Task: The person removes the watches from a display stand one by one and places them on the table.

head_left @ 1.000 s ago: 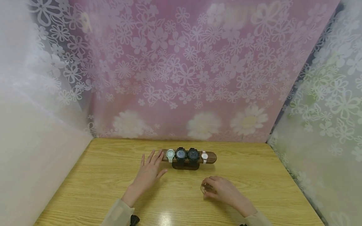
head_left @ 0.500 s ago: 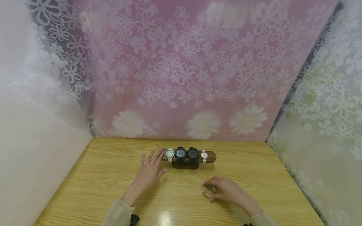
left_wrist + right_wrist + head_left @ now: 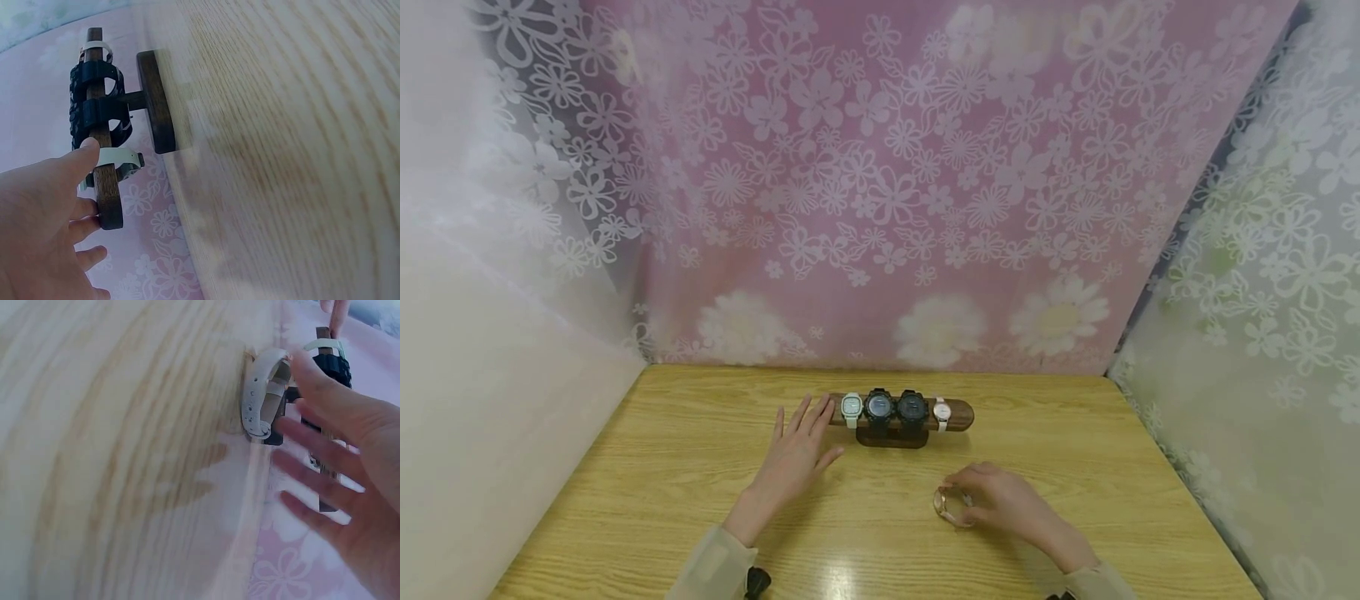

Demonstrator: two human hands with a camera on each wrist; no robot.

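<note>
My left hand (image 3: 792, 467) lies with its fingers nearly straight, fingertips resting on the left end of a dark wooden watch stand (image 3: 961, 415). The stand's bar carries a mint-green square watch (image 3: 852, 406), two bulky black watches (image 3: 880, 406) and a small watch with a pale strap (image 3: 942, 412). In front of the stand, at the right, my right hand (image 3: 1000, 500) pinches a wristwatch (image 3: 943, 505) between thumb and index finger, close over the table. Its strap (image 3: 253, 400) is white, perforated and fastened in a loop, as the right wrist view shows. The other fingers spread away from it.
The wood-grain table (image 3: 700, 417) ends at a pink flowered curtain (image 3: 880, 208) behind the stand. Pale sheeting (image 3: 512, 333) hangs at the left, and a flowered sheet (image 3: 1262, 375) at the right. The stand's base (image 3: 156, 103) sits on the table.
My right hand has shifted slightly to the right and turned the wristwatch a little, so more of its loop shows. My left hand has stayed on the stand.
</note>
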